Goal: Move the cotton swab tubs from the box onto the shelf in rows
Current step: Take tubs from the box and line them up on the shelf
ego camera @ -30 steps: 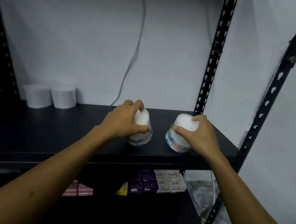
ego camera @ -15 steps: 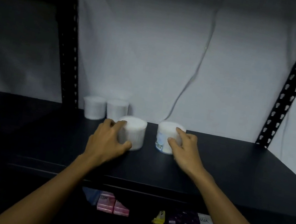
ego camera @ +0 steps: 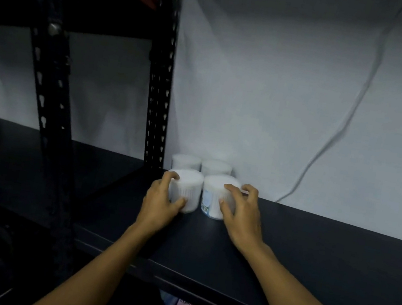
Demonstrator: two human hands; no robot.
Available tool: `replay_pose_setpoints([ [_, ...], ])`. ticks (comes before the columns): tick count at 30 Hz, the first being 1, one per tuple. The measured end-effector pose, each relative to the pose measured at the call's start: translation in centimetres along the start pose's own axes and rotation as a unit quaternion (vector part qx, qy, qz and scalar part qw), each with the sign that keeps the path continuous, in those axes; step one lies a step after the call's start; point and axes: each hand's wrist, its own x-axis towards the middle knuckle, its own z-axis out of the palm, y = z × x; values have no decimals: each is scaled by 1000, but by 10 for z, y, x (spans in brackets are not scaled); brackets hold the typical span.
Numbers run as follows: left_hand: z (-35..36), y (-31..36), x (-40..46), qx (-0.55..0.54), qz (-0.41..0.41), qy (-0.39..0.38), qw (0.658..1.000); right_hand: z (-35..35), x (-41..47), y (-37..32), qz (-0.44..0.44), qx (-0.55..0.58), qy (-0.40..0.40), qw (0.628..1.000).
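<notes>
Gripping two white round plastic cotton swab tubs on the black metal shelf (ego camera: 311,249), our left hand (ego camera: 160,202) curls round the left front tub (ego camera: 187,189); our right hand (ego camera: 243,211) wraps the right front tub (ego camera: 214,196). Both stand just before two back tubs (ego camera: 200,164).

Both bare forearms enter from the bottom edge of the frame and converge toward its centre, the left rising from the lower left and the right from the lower right. The left hand (ego camera: 160,202) sits just left of centre, back of the hand toward the camera, its fingers and thumb curled round what it grips. The right hand (ego camera: 243,213) sits just right of centre, likewise curled, fingers arched above and thumb lower.
</notes>
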Motion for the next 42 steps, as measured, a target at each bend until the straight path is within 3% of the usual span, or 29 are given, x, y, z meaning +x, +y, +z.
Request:
replay_pose_setpoints([
  [7,2,-16,17,-48,-37,2,998,9,15,9,-50,-17,-5,999],
  [12,5,-24,18,-78,-54,28,995,16,30,16,-154,-139,55,977],
  [15,4,-24,18,-105,-69,52,991,22,35,17,-176,-153,64,970],
  [27,3,-23,18,-68,-143,53,986,20,29,23,-101,0,-28,994],
  [35,-3,-14,3,-15,-147,56,987,2,9,20,-68,-58,-59,994],
  [42,-3,-1,-13,83,-111,-35,990,-14,-13,18,-24,-114,-125,985],
])
